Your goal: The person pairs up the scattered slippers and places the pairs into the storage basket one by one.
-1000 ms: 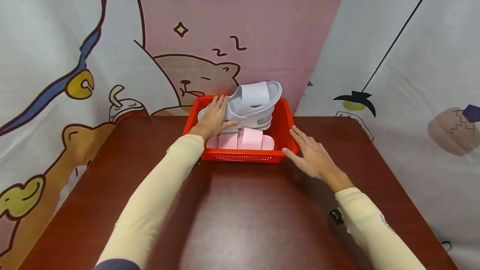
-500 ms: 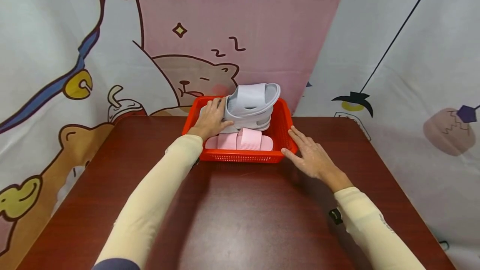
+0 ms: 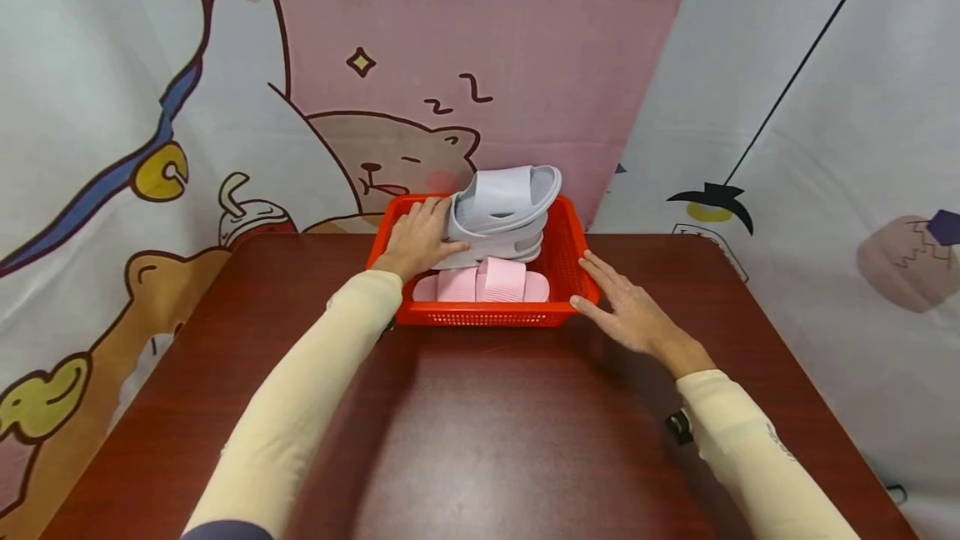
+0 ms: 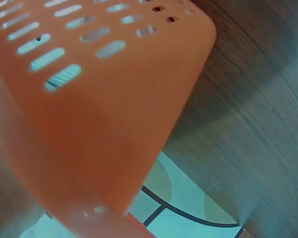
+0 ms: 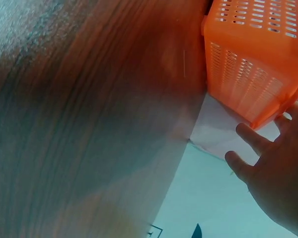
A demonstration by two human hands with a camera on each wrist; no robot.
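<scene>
A red plastic basket [image 3: 487,313] with slotted walls stands at the far side of the table. In it, light grey slippers [image 3: 504,194] are stacked, the top one tilted up above the rim. Pink slippers [image 3: 501,280] lie along the near wall. My left hand [image 3: 417,240] reaches over the basket's left side, its fingertips by the grey slippers' left end. At the right rim is my right hand [image 3: 626,311], fingers straight and fingertips at the edge. In the right wrist view, the right hand [image 5: 278,163] is spread beside the basket's [image 5: 248,64] corner.
A dark red-brown wooden table [image 3: 480,432] stretches in front of the basket. Behind and on both sides hangs a cartoon-printed cloth [image 3: 525,48], close to the table's far edge.
My left hand has shifted slightly left and back from the grey slippers. The right hand has edged a little to the right, its thumb farther from the basket's front. The basket stays where it was.
</scene>
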